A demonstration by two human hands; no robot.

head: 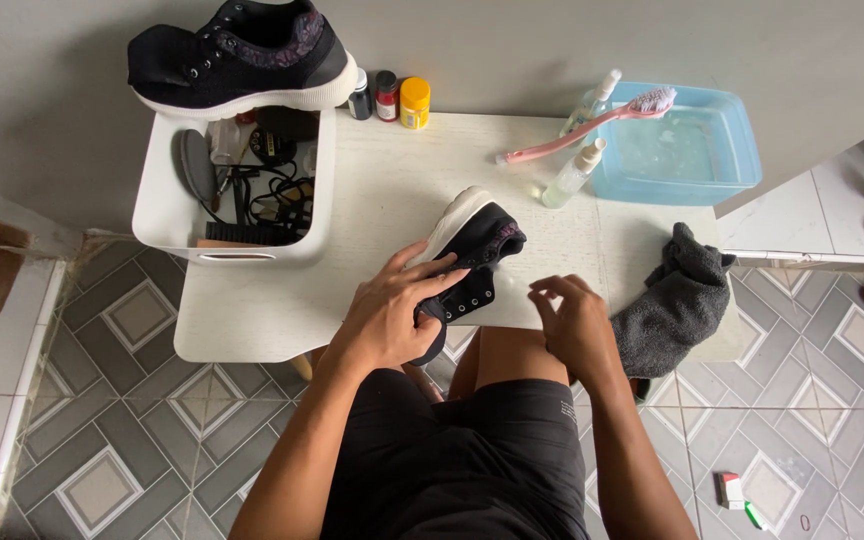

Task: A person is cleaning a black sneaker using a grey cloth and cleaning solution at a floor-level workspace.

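We have the black sneaker (pixel 472 255) tipped on its side at the near edge of the white counter (pixel 282 320), white sole turned away from us, part of it hanging over the edge above our lap. Our left hand (pixel 392 315) lies over its upper, fingers (pixel 432 283) spread and pressing rather than wrapped round it, so the hold looks light to us. Our right hand (pixel 572 325) hovers just beside the shoe with fingers loosely curled and half open; we cannot tell whether they pinch anything, perhaps a lace end too thin to make out.

What could go wrong, as we judge it: with so little of the shoe resting on the counter, a slip of the left palm could send it off the edge. The pink long-handled brush (pixel 592 125) lies propped across the rim of the blue basin (pixel 742 150), handle out over the counter; a knock from an elbow could flip it or splash water toward the shoe. The spray bottle (pixel 572 175) lying against the basin could roll. The second black sneaker (pixel 242 55) is perched on top of the white bin (pixel 167 215) and overhangs it, so a nudge to the bin might tip it off.

The basin holds clear water, and nothing else we can see. The bin holds a jumble of dark brushes, cords and small tools, hard to tell apart. Three small bottles (pixel 388 97), one yellow-capped, stand behind it. A grey cloth (pixel 672 305) lies crumpled at the counter's right end.
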